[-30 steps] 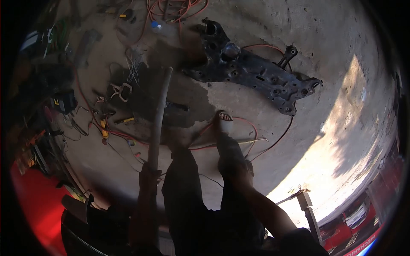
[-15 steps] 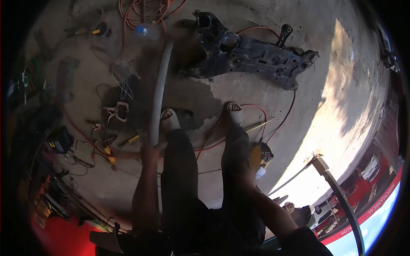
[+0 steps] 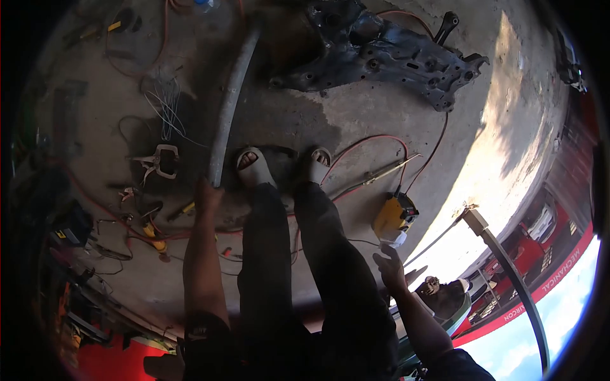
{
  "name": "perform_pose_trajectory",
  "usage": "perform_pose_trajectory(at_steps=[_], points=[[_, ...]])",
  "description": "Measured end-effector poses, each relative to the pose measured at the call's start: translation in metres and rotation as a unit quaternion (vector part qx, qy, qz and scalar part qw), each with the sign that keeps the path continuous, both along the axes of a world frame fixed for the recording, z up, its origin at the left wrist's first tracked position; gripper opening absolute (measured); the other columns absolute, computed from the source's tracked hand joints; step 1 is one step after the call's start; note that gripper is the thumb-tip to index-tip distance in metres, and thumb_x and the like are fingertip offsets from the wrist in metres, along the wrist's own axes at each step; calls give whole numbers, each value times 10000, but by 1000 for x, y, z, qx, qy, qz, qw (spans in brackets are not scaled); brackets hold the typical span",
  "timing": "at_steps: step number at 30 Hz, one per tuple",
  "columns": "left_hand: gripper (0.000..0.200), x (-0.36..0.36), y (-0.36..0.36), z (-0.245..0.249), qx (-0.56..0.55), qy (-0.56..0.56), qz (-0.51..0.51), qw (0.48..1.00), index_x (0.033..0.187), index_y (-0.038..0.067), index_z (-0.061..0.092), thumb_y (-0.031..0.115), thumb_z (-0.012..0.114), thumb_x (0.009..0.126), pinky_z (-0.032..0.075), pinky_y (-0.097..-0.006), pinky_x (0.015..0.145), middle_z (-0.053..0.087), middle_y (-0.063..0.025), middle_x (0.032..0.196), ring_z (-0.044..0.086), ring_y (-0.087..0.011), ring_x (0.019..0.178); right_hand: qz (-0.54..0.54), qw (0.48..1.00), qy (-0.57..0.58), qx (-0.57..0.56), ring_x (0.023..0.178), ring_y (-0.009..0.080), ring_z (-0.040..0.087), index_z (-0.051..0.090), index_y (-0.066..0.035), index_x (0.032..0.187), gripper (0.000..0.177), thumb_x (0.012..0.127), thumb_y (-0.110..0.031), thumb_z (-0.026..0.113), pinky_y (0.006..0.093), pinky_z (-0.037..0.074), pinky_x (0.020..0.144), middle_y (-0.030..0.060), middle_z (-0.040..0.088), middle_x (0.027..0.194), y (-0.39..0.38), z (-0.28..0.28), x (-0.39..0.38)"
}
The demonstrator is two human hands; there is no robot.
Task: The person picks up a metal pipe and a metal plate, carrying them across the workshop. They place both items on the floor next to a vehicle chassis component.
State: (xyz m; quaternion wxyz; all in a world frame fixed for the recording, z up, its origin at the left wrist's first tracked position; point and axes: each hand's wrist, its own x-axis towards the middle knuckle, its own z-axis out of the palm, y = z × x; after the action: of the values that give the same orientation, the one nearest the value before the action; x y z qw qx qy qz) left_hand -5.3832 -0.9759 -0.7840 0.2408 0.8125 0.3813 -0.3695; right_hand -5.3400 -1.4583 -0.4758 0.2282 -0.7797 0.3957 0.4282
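Though murky, subframe (image 3: 387,57) beyond pipe (image 3: 229,101); pliers (image 3: 159,159), perhaps grinder (image 3: 394,219) nearby.

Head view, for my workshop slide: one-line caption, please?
Person's left hand grips a long grey pipe reaching toward a black subframe; right hand open near a yellow tool.

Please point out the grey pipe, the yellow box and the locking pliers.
grey pipe (image 3: 227,108), head view, middle of its length.
yellow box (image 3: 393,217), head view, top face.
locking pliers (image 3: 152,162), head view, body near the clamp end.
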Motion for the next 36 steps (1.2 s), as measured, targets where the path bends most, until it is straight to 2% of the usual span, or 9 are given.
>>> perform_pose_trajectory(at_steps=[4,9,16,20,23,25,32,33,36], points=[[671,1,-2,-27,-35,61,14,997,1258,-21,537,225,811,697,482,-475,974,626,-255,1197,600,-433,1140,154,986,68,-17,1097,347,644,519,3,1341,623,874,-343,742,422,515,926,232,564,1303,-30,-62,-59],[684,-2,-15,-59,-7,56,-15,998,1262,1,544,265,837,703,489,-466,964,640,-241,1195,613,-418,1140,146,983,104,-41,1086,386,628,538,3,1326,657,843,-388,752,442,502,952,252,571,1297,-59,-113,-104],[647,1,-28,-92,2,77,-27,997,1195,-40,595,361,821,740,484,-479,967,642,-282,1185,613,-429,1143,97,983,143,-64,1167,393,575,589,-13,1264,600,825,-384,760,457,463,997,245,616,1227,-91,-111,-144],[546,25,-40,-72,55,130,-85,986,1129,-11,618,414,745,811,492,-511,930,662,-266,1134,621,-442,1096,100,976,170,-90,1163,382,581,587,-24,1280,617,819,-396,760,451,468,991,238,618,1227,-106,-104,-160],[392,17,-53,-50,107,72,-151,980,1058,27,650,371,683,873,535,-506,845,702,-239,984,674,-432,968,75,978,179,-81,1148,382,590,575,-21,1300,637,819,-400,753,448,473,986,244,605,1241,-106,-98,-173],[323,19,-59,-29,67,79,-139,985,1055,47,640,327,643,896,526,-520,830,700,-225,972,665,-434,969,86,979,176,-61,1117,387,606,555,-8,1322,669,818,-405,744,447,482,975,262,578,1266,-106,-92,-185],[357,43,-79,39,-3,61,-156,986,1115,49,603,329,643,896,507,-517,859,680,-228,1049,646,-432,1002,60,990,127,-18,1089,381,620,550,4,1319,664,821,-394,736,446,496,956,272,574,1273,-77,-71,-181],[475,44,-80,43,-26,91,-155,983,1240,63,557,372,652,892,500,-518,892,681,-253,1058,634,-446,1033,51,991,125,-17,1096,383,616,549,5,1319,665,821,-395,735,444,493,959,271,575,1272,-74,-65,-181],[491,55,-101,83,-43,65,-146,986,1270,75,547,375,650,896,501,-511,902,682,-248,1070,633,-443,1034,26,993,113,-23,1136,387,594,557,7,1310,661,822,-401,733,444,477,981,262,588,1265,-68,-50,-176]])
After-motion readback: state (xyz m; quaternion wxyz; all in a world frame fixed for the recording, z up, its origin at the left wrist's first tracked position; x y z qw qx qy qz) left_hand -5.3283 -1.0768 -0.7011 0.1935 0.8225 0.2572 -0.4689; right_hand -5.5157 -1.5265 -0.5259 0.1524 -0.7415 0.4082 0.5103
